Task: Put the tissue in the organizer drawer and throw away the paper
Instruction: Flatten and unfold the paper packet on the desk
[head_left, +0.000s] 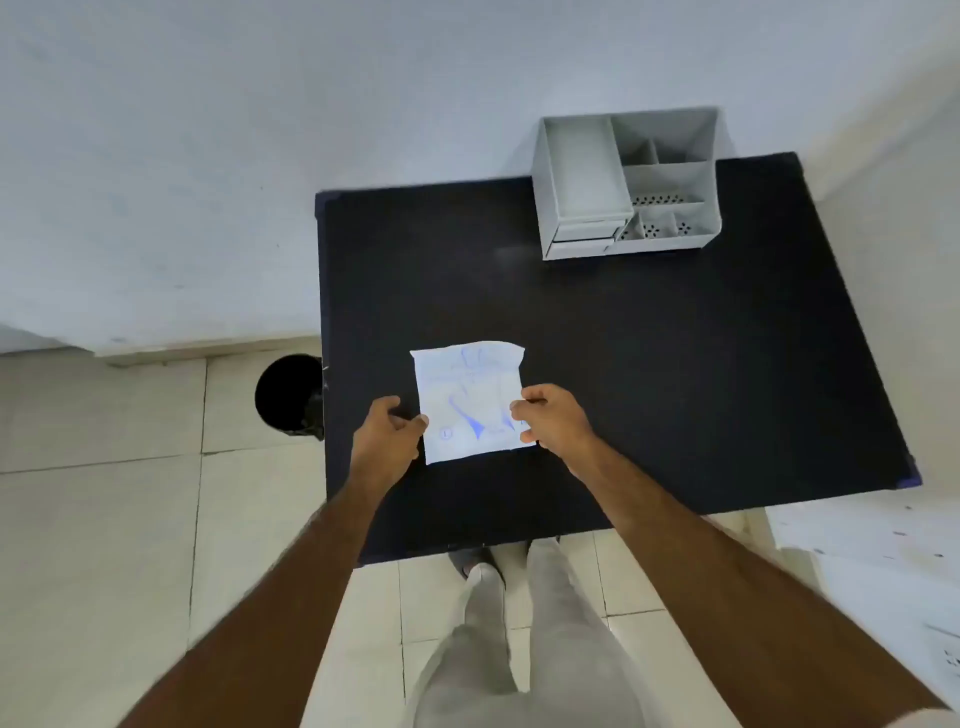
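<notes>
A white packet with blue markings (470, 400) lies on the black table (675, 364), near its front left. My left hand (387, 431) pinches the packet's lower left edge. My right hand (553, 418) grips its lower right edge. I cannot tell whether this packet is the tissue or the paper. A grey desk organizer (626, 184) stands at the table's far edge, right of centre; its small drawer (584, 239) at the lower left front is closed.
A black round bin (285, 395) stands on the tiled floor just off the table's left edge. A white wall runs behind the table. A white surface (872, 530) sits at the right. My legs show below the table's near edge.
</notes>
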